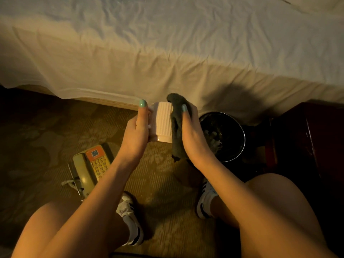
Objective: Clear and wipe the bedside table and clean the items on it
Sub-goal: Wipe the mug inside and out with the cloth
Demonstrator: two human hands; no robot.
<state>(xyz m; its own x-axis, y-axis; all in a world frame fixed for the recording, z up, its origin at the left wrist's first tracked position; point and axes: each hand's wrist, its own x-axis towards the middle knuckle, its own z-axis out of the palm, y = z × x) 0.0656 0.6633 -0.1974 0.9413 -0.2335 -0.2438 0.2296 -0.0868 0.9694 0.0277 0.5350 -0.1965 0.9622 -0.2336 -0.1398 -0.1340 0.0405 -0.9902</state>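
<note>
A ribbed white mug (163,121) is held up in front of me, above the carpet. My left hand (135,131) grips it from the left side, at its handle. My right hand (193,133) holds a dark grey cloth (176,125) and presses it against the mug's right side. A beige desk telephone (91,164) with an orange label lies on the carpet at the lower left. The dark red bedside table (314,138) stands at the right edge, only partly in view.
A bed with a white sheet (167,53) fills the upper half. A round black bin (223,136) with rubbish in it stands on the floor right of my hands. My knees and trainers (128,207) are below, on the patterned carpet (46,136).
</note>
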